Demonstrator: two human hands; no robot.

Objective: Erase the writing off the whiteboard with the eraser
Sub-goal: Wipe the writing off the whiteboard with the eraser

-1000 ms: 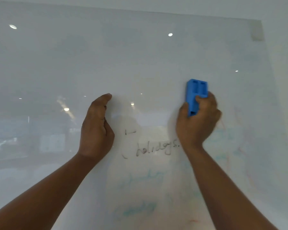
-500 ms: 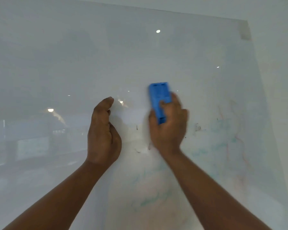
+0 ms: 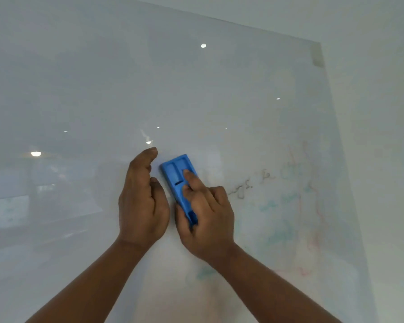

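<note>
Head view, close, facing whiteboard [image 3: 149, 78]

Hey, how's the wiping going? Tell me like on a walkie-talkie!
Right hand gripping blue eraser flat on whiteboard. Left hand empty, resting beside it. Dark scribbles remain right of eraser. Nothing blocking.

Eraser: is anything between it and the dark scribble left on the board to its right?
Nothing visible. The eraser, held by the right hand, lies flat on the whiteboard; bare board runs from it to the scribble. The left hand sits on the opposite side.
</note>
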